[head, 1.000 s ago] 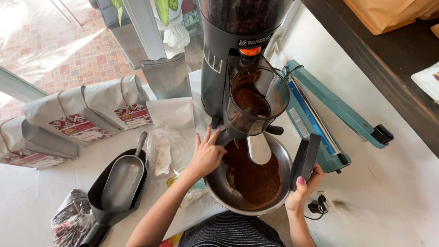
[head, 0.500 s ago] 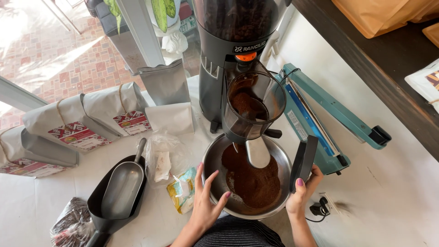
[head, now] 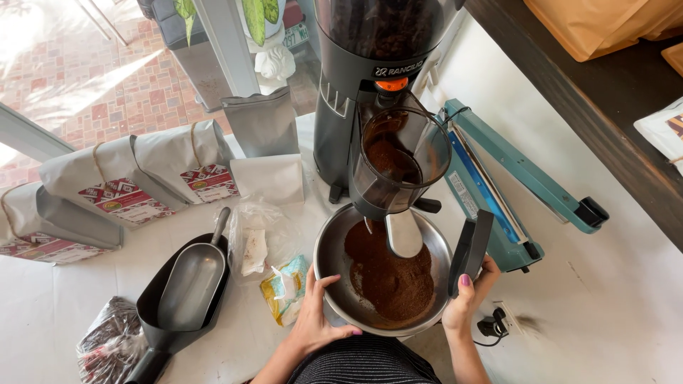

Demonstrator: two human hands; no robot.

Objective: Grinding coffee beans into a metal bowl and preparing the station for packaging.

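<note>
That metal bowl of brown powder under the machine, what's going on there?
A person steadies the metal bowl with the left hand on its near rim. It holds a heap of ground coffee and sits under the grinder. The right hand rests at the bowl's other side, touching a dark lid. A scoop and sealed bags lie to the left.

Grinder (head: 370, 78) looms above bowl (head: 334, 249), scoop (head: 188, 288) left, sealer (head: 498, 185) right, open table (head: 612, 313) far right.
</note>
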